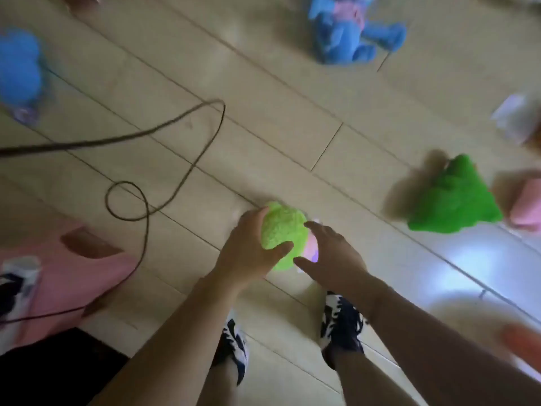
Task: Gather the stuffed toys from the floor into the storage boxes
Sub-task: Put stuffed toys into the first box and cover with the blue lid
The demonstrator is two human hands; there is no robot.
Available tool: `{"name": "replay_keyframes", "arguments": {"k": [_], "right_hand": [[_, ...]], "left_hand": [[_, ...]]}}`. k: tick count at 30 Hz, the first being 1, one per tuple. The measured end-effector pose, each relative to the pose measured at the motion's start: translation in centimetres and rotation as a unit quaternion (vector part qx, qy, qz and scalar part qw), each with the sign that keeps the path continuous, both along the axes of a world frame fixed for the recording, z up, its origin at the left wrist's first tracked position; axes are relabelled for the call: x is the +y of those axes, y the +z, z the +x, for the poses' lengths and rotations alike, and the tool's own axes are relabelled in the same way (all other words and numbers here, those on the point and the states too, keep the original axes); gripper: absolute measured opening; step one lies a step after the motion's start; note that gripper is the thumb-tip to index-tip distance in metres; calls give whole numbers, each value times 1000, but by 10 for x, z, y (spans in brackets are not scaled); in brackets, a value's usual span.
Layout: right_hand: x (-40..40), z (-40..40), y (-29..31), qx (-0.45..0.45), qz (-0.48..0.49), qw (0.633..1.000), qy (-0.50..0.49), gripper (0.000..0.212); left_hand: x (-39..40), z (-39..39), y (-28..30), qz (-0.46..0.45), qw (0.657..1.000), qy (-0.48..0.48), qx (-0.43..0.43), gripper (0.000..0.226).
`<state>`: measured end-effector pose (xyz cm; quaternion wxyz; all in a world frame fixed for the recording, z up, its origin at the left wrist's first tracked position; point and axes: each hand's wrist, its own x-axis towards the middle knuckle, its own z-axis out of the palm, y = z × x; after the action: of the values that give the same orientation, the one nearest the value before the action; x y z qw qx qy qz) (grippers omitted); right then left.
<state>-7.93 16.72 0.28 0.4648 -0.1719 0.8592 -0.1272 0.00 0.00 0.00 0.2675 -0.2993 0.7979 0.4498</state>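
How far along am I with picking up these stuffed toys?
Done: unclear, contents of the pink box don't show. In hand: left hand and right hand on the light green toy. Left on the floor: far blue toy, left blue toy, dark green toy, pink toy.

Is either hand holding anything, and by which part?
The left hand grips the light green plush toy by its left side, thumb across the front. The right hand lies spread against its pink right side.

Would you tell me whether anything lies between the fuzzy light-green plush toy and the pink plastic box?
Yes: a thin dark cable loops across the floor between the fuzzy light-green plush toy and the pink plastic box, and runs over the box.
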Motion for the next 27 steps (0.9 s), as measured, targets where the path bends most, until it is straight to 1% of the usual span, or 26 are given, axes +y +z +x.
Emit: {"name": "replay_keyframes", "arguments": {"k": [1, 3, 5, 6, 7, 9, 10, 12, 13, 14, 15, 16, 17, 18, 20, 21, 23, 24, 25, 27], "right_hand": [[-2, 5, -25, -8, 11, 999, 42, 88], [-2, 15, -76, 13, 48, 992, 113, 112], [-2, 27, -117, 38, 76, 984, 156, 130], [-2, 32, -131, 61, 77, 981, 166, 132], [-1, 36, -144, 92, 71, 979, 169, 130], [-1, 34, -154, 160, 35, 974, 159, 118], [-2, 29, -152, 163, 31, 974, 155, 114], [-3, 16, -136, 111, 45, 983, 141, 114], [-3, 7, -121, 67, 58, 991, 104, 116], [0, 0, -104, 29, 53, 997, 38, 113], [4, -9, -82, -11, 33, 998, -49, 106], [9, -17, -59, -47, 6, 989, -137, 99], [15, -25, -32, -69, -20, 976, -205, 96], [21, -35, -4, -77, -57, 964, -248, 96], [32, -59, 59, -87, -143, 940, -297, 96], [34, -75, 95, -101, -184, 925, -317, 93], [37, -108, 169, -146, -237, 895, -349, 84], [38, -125, 203, -162, -255, 884, -357, 79], [37, -145, 238, -173, -269, 874, -365, 75], [32, -181, 301, -187, -296, 861, -369, 65]], "left_hand": [[4, 7, -24, 7, 1000, 19, -18, 99], [12, 19, -72, 25, 995, 64, -70, 109], [22, 31, -109, 57, 987, 110, -107, 117], [28, 35, -119, 74, 981, 133, -122, 115], [33, 37, -130, 89, 973, 167, -135, 114], [38, 35, -136, 106, 955, 230, -156, 114], [38, 33, -136, 111, 947, 255, -160, 113], [34, 25, -123, 110, 937, 298, -145, 107], [31, 19, -110, 114, 934, 312, -129, 101], [29, 13, -93, 125, 928, 333, -112, 92], [28, 3, -70, 147, 917, 359, -91, 84], [27, -8, -45, 178, 902, 387, -72, 80], [29, -20, -19, 207, 891, 401, -58, 81], [31, -31, 9, 234, 885, 401, -44, 83], [38, -56, 69, 279, 885, 372, -22, 85], [42, -70, 102, 315, 881, 352, -5, 89], [46, -102, 168, 418, 846, 330, 11, 102], [47, -119, 201, 463, 829, 312, 32, 101], [47, -137, 232, 494, 814, 300, 65, 96], [45, -168, 290, 523, 784, 301, 148, 81]]}}
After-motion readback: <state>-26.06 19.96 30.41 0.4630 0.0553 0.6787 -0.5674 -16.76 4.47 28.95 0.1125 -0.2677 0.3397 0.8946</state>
